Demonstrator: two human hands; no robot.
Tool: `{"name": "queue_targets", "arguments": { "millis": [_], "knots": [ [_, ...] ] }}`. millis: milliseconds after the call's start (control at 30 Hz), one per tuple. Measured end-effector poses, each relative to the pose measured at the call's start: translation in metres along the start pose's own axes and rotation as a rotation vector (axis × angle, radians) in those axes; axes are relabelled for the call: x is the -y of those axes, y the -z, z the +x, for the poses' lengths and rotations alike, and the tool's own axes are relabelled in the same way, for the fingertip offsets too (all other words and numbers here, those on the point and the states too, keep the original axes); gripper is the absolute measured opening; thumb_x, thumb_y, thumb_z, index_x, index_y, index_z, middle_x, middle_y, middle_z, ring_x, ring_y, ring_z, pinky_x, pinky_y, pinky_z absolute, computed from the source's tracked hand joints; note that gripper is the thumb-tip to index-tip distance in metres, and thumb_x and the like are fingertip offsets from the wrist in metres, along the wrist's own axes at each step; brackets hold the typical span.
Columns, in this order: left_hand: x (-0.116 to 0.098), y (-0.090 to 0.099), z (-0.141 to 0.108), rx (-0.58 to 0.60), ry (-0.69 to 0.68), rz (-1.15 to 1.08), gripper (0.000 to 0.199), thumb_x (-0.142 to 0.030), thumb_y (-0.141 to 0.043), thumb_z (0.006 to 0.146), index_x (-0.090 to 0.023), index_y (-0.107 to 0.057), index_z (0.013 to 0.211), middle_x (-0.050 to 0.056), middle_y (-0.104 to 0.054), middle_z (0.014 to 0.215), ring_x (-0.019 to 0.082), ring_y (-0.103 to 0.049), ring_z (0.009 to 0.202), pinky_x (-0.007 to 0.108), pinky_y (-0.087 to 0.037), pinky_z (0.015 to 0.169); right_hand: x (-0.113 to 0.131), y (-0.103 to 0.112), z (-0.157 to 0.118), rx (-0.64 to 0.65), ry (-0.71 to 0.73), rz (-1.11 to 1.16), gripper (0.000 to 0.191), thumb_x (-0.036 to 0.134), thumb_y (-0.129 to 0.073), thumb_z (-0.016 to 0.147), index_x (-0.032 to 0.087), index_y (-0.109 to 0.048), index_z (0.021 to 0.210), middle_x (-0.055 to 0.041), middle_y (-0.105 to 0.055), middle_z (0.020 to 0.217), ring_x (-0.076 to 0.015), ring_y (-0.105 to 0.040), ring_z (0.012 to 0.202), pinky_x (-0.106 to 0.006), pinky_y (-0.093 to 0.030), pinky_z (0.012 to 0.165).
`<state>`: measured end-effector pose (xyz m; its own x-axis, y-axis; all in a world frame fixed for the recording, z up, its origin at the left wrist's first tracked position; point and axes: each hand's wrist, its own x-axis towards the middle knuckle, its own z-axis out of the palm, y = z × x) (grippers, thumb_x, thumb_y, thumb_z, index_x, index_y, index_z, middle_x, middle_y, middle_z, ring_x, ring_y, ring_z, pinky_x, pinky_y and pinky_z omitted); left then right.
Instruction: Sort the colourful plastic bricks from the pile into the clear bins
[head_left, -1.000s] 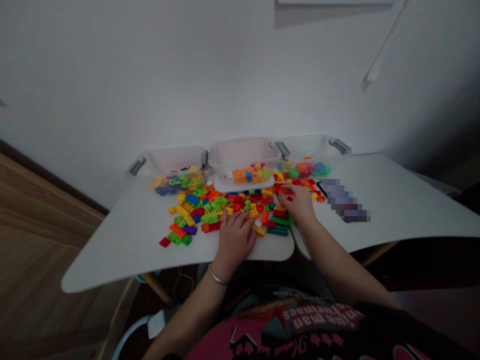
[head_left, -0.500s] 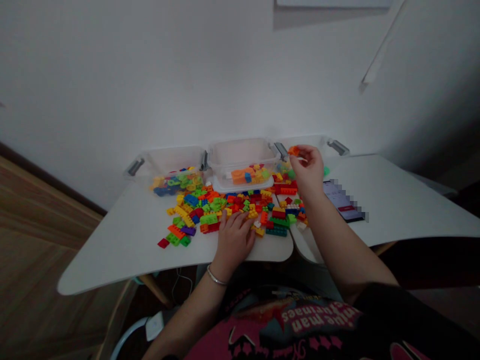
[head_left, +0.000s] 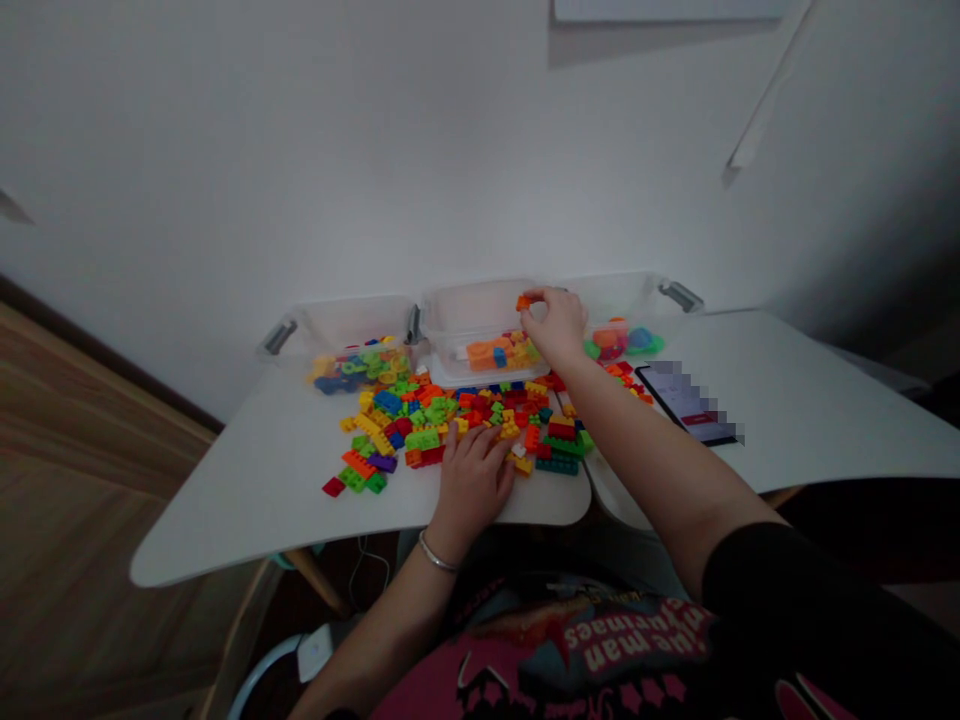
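Observation:
My right hand (head_left: 556,323) pinches a small orange toy building brick (head_left: 523,302) between thumb and fingers, held over the middle clear plastic box (head_left: 442,322). Orange, yellow and blue bricks (head_left: 499,352) show through that box's front wall. On the near side, my left hand (head_left: 474,475) lies with its fingers spread at the front edge of a loose pile of coloured bricks (head_left: 431,410), touching some of them. Whether anything lies beneath its fingertips is hidden. A silver bangle (head_left: 436,553) circles the left wrist.
Beside the middle box, the left clear box (head_left: 352,322) holds mixed toy pieces, and the right clear box (head_left: 626,300) holds colourful ones. A tablet (head_left: 686,400) lies right of my forearm. Two white tabletops (head_left: 810,420) meet near the pile, with a wall behind.
My right hand has moved left with the orange brick, from the right box's corner to above the middle box. My left hand stays on the pile. The view has shifted slightly.

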<state>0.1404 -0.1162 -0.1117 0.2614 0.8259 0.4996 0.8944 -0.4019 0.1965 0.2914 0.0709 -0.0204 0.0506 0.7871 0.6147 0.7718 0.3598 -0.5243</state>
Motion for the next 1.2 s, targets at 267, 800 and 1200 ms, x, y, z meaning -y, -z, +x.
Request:
{"name": "queue_targets", "arguments": {
  "millis": [267,800,1200],
  "knots": [
    [-0.001,0.000,0.000,-0.005,0.000,-0.006,0.028,-0.027,-0.058,0.090,-0.027,-0.068,0.116,0.004,-0.068,0.123,0.026,-0.058,0.118,0.060,-0.023,0.118,-0.010,-0.001,0.004,0.060,-0.033,-0.001,0.033,0.031,-0.058,0.083,0.021,-0.072,0.111,-0.0074,-0.072,0.111,-0.0303,-0.057,0.109,-0.049,-0.040,0.101],
    [-0.001,0.002,0.001,0.029,0.000,0.009,0.031,-0.027,-0.057,0.090,-0.028,-0.066,0.120,0.005,-0.067,0.124,0.026,-0.057,0.119,0.060,-0.023,0.118,-0.050,0.028,-0.069,0.170,0.031,0.071,0.024,0.028,-0.058,0.082,0.019,-0.073,0.098,-0.0078,-0.074,0.102,-0.0248,-0.064,0.098,-0.041,-0.048,0.093],
    [-0.002,0.004,0.001,0.032,0.004,0.004,0.029,-0.026,-0.057,0.090,-0.027,-0.067,0.118,0.005,-0.067,0.123,0.026,-0.057,0.119,0.059,-0.023,0.118,-0.050,0.028,-0.104,0.515,0.014,-0.249,0.028,0.037,-0.064,0.082,0.023,-0.074,0.105,-0.0063,-0.073,0.107,-0.0267,-0.060,0.105,-0.039,-0.042,0.093]
  ]
}}
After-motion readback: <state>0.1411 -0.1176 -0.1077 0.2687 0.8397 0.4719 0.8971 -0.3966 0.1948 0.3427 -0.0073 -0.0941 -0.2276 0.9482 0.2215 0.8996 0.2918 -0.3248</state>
